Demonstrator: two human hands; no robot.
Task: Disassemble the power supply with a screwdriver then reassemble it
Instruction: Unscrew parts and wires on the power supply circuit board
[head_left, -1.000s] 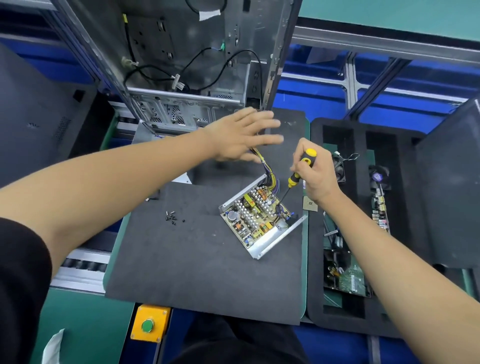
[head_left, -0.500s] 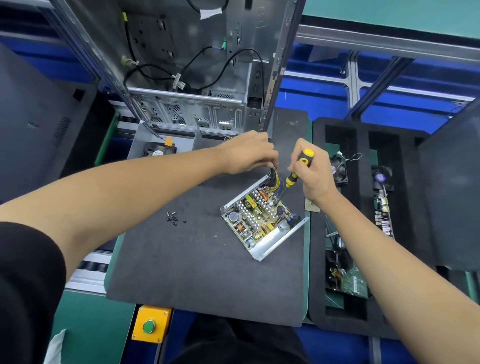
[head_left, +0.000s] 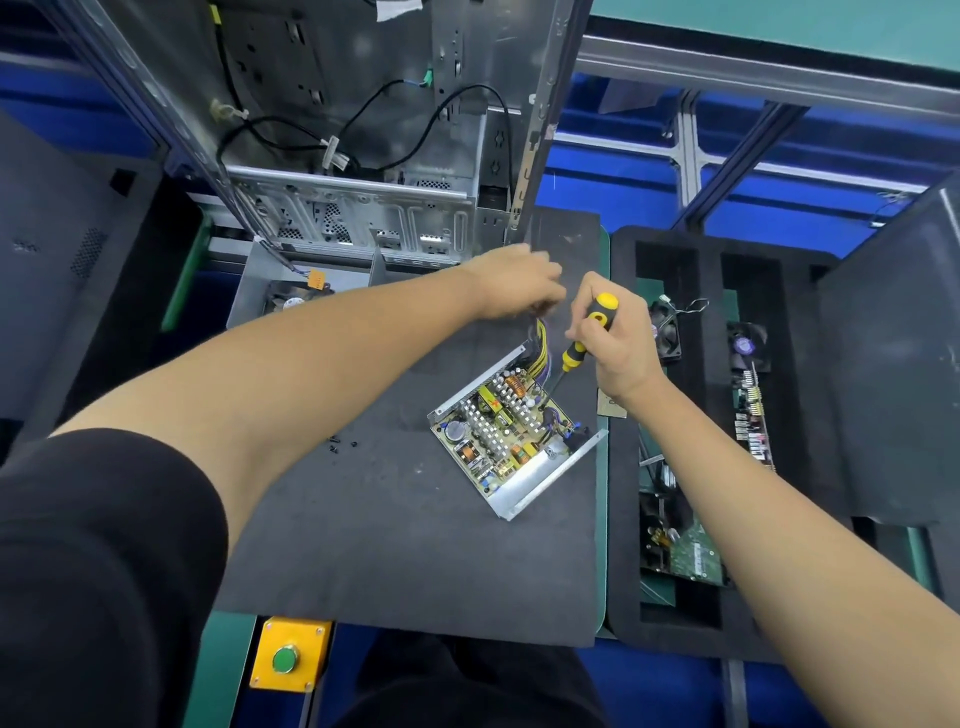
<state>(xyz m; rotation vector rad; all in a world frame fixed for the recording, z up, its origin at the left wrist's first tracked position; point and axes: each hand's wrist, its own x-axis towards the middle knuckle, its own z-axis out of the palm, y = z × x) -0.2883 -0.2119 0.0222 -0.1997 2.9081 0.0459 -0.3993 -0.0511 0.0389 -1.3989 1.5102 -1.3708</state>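
Observation:
The opened power supply (head_left: 511, 434) lies on the dark foam mat (head_left: 363, 519), its circuit board exposed in a metal tray. A bundle of yellow and black wires (head_left: 537, 351) rises from its far corner. My left hand (head_left: 517, 288) grips that bundle just above the unit, fingers curled and blurred. My right hand (head_left: 615, 340) holds a yellow-and-black screwdriver (head_left: 584, 338) upright, its tip down at the board's far right corner. Several small black screws (head_left: 340, 444) lie loose on the mat to the left.
An open metal computer case (head_left: 363, 156) stands behind the mat. The power supply cover with its fan (head_left: 291, 291) lies at the back left. A black foam tray (head_left: 696, 415) on the right holds fans and circuit boards. A yellow box with a green button (head_left: 285, 660) sits at the front edge.
My left hand went from flat and open above the wires to curled around them, then lifted them slightly. The screwdriver in my right hand stayed at the board's far corner.

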